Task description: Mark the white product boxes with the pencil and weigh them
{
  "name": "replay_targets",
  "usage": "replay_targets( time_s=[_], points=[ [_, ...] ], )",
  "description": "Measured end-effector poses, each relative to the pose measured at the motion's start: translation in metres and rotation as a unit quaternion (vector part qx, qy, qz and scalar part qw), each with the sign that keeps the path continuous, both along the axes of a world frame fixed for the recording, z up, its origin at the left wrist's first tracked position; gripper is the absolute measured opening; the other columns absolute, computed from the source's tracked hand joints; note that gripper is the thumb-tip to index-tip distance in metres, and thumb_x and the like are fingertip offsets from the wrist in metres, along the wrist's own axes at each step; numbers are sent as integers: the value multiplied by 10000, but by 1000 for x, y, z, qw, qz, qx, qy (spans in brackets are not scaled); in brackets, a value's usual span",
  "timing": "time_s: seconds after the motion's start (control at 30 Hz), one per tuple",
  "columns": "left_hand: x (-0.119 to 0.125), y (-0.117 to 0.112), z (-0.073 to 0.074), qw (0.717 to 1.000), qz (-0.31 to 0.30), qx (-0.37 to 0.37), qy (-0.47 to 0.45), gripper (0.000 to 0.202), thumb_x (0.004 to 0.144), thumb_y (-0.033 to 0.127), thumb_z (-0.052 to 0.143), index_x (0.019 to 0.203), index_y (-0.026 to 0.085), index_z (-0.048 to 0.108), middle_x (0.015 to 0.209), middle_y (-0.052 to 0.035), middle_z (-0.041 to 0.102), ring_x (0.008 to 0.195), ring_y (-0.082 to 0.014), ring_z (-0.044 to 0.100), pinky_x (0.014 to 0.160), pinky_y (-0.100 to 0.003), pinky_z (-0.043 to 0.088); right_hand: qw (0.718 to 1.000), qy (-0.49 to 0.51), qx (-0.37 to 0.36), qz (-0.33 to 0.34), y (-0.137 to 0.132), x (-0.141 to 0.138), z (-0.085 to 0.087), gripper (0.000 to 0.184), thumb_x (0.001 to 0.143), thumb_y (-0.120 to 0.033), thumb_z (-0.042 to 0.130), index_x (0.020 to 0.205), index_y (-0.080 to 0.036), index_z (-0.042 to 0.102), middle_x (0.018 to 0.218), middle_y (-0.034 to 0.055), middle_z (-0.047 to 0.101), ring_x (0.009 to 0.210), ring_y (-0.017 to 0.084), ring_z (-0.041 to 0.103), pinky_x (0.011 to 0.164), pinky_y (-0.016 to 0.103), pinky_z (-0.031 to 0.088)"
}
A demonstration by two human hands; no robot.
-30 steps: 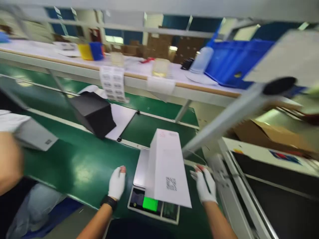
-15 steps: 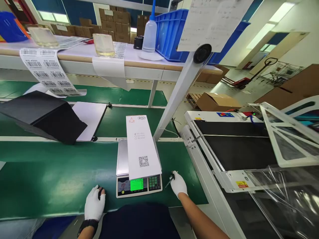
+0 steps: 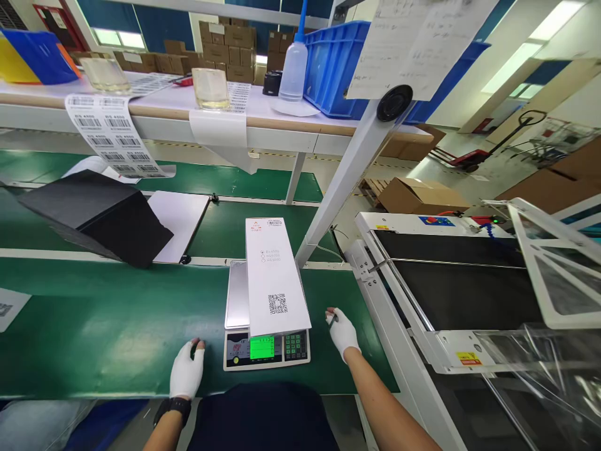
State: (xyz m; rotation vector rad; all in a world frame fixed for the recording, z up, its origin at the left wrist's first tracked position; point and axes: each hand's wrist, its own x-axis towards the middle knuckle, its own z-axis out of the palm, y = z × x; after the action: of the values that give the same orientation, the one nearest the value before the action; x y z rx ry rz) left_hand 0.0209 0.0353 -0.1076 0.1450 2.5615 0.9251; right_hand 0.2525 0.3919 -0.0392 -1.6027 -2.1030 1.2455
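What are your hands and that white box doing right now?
Left hand on green belt, right hand pinching dark pen. White box on scale. Nothing blocking.

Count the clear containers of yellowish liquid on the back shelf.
2. One clear container stands at the shelf's left above the hanging label sheet; the other stands further right, left of the squeeze bottle.

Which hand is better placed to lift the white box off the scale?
Probably the right hand: it rests nearer the white box on the scale. The left hand lies farther away on the green belt.
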Motion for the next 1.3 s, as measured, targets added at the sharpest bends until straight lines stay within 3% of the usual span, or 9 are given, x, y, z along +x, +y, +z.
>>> replay_targets(
  time_s=[0.17, 0.3, 0.63, 0.83, 1.3],
  points=[
    [-3, 46, 46, 993, 42, 113, -8, 550, 832, 579, 408, 1185, 197, 585, 1258, -137, 636, 1214, -323, 567, 1114, -505, 411, 992, 122, 35, 16, 14, -34, 54, 470, 820, -526, 485, 1091, -165, 614, 1094, 139, 687, 1032, 263, 646, 913, 373, 515],
    [0, 71, 77, 984, 29, 177, -3, 537, 823, 592, 447, 1156, 198, 596, 1239, -129, 646, 1200, -304, 575, 1127, -498, 397, 982, 174, 56, 36, 14, -55, 91, 500, 820, -594, 531, 1055, -160, 616, 1069, 145, 692, 1005, 268, 647, 942, 404, 504],
    [19, 86, 116, 972, 33, 228, -36, 552, 814, 636, 484, 1116, 196, 626, 1202, -115, 679, 1204, -321, 577, 1107, -520, 406, 970, 206, 81, 98, 7, -82, 135, 463, 805, -573, 544, 995, -160, 631, 886, 107, 694, 838, 259, 650, 818, 415, 537],
    [15, 85, 128, 969, 36, 246, -13, 548, 827, 625, 477, 1139, 197, 619, 1245, -109, 659, 1220, -302, 565, 1121, -480, 394, 963, 219, 80, 137, 1, -98, 146, 434, 830, -534, 548, 1034, -159, 629, 974, 117, 699, 915, 260, 661, 889, 410, 521],
    [18, 87, 124, 967, 30, 252, -25, 558, 846, 634, 480, 1154, 192, 626, 1240, -104, 668, 1210, -294, 575, 1123, -474, 395, 960, 215, 89, 158, -3, -102, 141, 472, 887, -572, 535, 1108, -170, 648, 1013, 114, 713, 918, 271, 671, 822, 398, 537]
  ],
)
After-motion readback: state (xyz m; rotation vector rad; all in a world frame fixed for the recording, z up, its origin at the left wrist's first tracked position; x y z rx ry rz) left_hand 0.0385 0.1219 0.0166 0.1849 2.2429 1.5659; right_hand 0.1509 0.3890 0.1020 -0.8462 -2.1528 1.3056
